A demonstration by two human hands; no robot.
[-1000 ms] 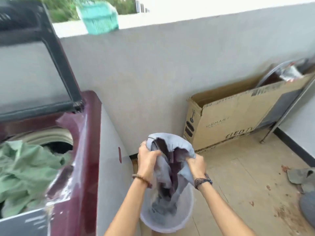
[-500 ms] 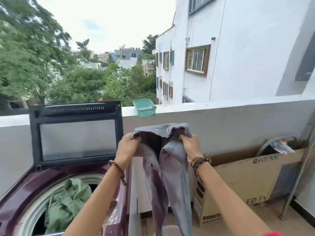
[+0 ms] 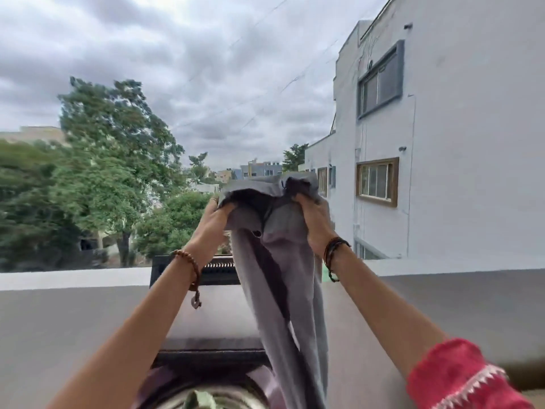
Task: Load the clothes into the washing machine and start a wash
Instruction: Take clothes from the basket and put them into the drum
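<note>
Both hands are raised in the centre of the frame, holding a pair of grey trousers (image 3: 280, 278) by the waistband. The left hand (image 3: 213, 221) has its fingers curled over the left side of the waistband, and the right hand (image 3: 313, 219) has its fingers clamped on the right side, bunching the cloth. The trouser legs hang straight down between the forearms, reaching the bottom edge of the frame. Below them, at the bottom centre, lies the maroon washing machine (image 3: 206, 388) with its lid (image 3: 203, 314) standing open against the grey balcony wall (image 3: 67, 326). A green garment (image 3: 200, 400) shows in the drum opening. A beaded bracelet (image 3: 188, 265) circles the left wrist, dark cords the right wrist, and a red sleeve (image 3: 460, 379) fills the lower right corner. A white building (image 3: 472, 137) rises at right, trees at left.
</note>
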